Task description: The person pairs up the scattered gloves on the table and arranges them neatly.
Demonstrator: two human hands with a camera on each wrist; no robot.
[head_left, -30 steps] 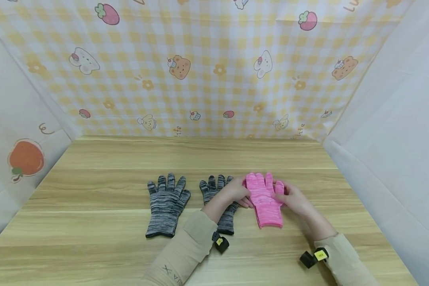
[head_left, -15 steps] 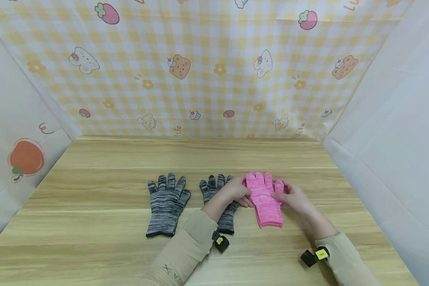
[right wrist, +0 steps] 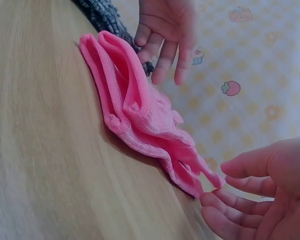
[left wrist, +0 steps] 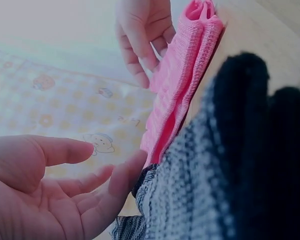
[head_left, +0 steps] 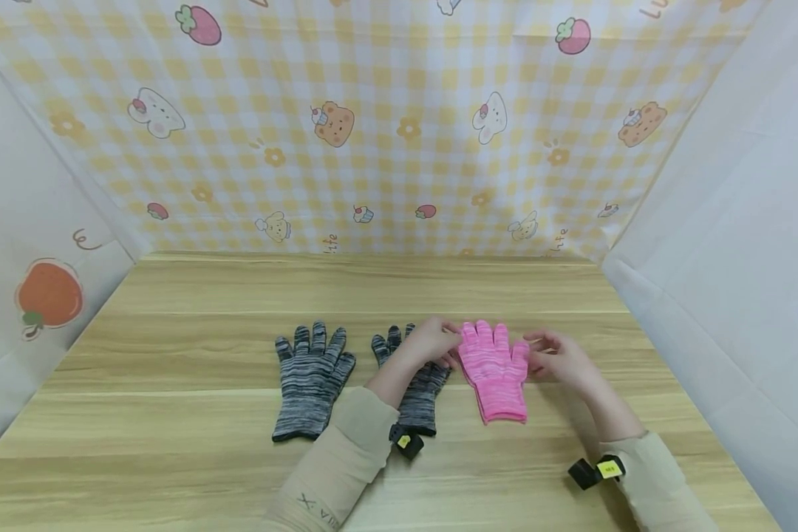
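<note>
Two pink knit gloves [head_left: 495, 369] lie stacked flat on the table, fingers toward the back wall, their two cuffs showing in the right wrist view. My left hand [head_left: 434, 341] hovers at their left edge with fingers loosely bent, thumb apart from the fabric. Beneath that arm lies a grey-black striped glove [head_left: 420, 399], partly hidden. On the pink pair's right side, my right hand [head_left: 561, 360] has relaxed fingers; its fingertips [right wrist: 210, 200] are right at the glove's finger ends. Farther left, another grey-black glove [head_left: 309, 380] lies flat with fingers spread.
The wooden table [head_left: 193, 318] meets a yellow checked cloth [head_left: 399, 170] at the back. White cloth walls [head_left: 725, 244] stand at both sides. Each sleeve carries a small black wrist camera, the right one [head_left: 595, 471] with a yellow label.
Both hands have let go of the pink gloves and drawn slightly apart, the left up and leftward, the right to the right. The gloves lie nearly where they were.
</note>
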